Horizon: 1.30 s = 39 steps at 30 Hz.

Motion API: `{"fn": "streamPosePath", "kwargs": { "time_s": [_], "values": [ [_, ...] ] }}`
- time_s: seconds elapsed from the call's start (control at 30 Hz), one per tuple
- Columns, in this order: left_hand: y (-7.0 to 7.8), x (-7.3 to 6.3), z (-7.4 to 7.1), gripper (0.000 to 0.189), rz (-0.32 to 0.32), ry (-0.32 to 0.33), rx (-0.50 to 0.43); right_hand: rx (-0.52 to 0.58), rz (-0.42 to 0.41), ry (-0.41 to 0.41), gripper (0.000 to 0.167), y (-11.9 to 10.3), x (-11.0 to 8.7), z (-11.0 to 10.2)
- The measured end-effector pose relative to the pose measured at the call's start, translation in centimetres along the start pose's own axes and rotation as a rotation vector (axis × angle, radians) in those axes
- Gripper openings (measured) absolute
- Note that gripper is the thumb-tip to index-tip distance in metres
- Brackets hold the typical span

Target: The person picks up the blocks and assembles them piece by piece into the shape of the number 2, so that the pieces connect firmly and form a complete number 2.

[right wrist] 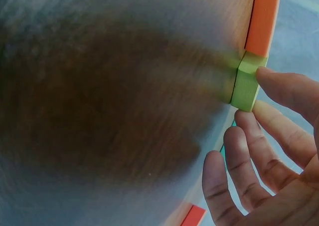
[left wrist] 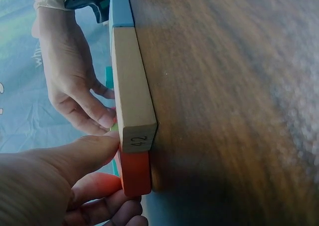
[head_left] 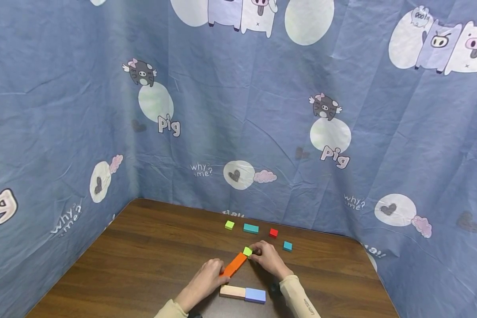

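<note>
A long orange block piece [head_left: 235,265] lies slanted on the table, a small lime-green block [head_left: 247,251] touching its far end. My left hand [head_left: 206,278] pinches the near end of the orange piece between thumb and fingers. At the far end my right hand [head_left: 269,258] holds the green block; in the right wrist view, thumb and index finger touch the green block [right wrist: 246,88] while the other fingers are spread off it. Just nearer than the orange piece, a tan wooden block [head_left: 232,291] and a blue block [head_left: 255,295] lie end to end.
Toward the back of the brown table [head_left: 151,247] lie another lime-green block [head_left: 229,225], a teal block [head_left: 251,228], a red block [head_left: 273,232] and a small blue block [head_left: 288,246]. A blue patterned curtain [head_left: 206,132] hangs behind the table and along its left side.
</note>
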<state>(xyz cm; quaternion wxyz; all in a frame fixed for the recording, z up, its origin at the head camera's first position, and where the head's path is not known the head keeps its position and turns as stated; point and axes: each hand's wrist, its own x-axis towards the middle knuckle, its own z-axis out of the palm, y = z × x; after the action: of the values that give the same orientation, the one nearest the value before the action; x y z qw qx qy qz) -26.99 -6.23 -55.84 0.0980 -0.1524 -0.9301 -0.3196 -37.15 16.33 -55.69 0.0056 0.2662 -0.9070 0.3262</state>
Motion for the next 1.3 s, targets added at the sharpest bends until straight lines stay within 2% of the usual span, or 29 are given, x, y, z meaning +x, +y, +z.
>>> {"fn": "streamPosePath", "kwargs": {
  "time_s": [0.3,0.8,1.03,1.3],
  "values": [
    [-0.1,0.0,0.1,0.026,-0.003,0.011,0.005,0.004,-0.003,-0.006,0.025,0.1,-0.1,0.1],
    [-0.3,0.0,0.3,0.026,0.000,0.013,0.003,-0.010,-0.009,0.000,0.041,-0.3,-0.4,-0.8],
    [-0.5,-0.1,0.5,0.030,0.023,0.047,0.032,-0.014,-0.016,0.018,0.040,0.1,-0.8,-1.0],
    [-0.5,0.0,0.6,0.030,0.008,0.031,0.025,-0.006,0.014,0.033,0.042,0.8,-1.1,-1.6]
  ]
}}
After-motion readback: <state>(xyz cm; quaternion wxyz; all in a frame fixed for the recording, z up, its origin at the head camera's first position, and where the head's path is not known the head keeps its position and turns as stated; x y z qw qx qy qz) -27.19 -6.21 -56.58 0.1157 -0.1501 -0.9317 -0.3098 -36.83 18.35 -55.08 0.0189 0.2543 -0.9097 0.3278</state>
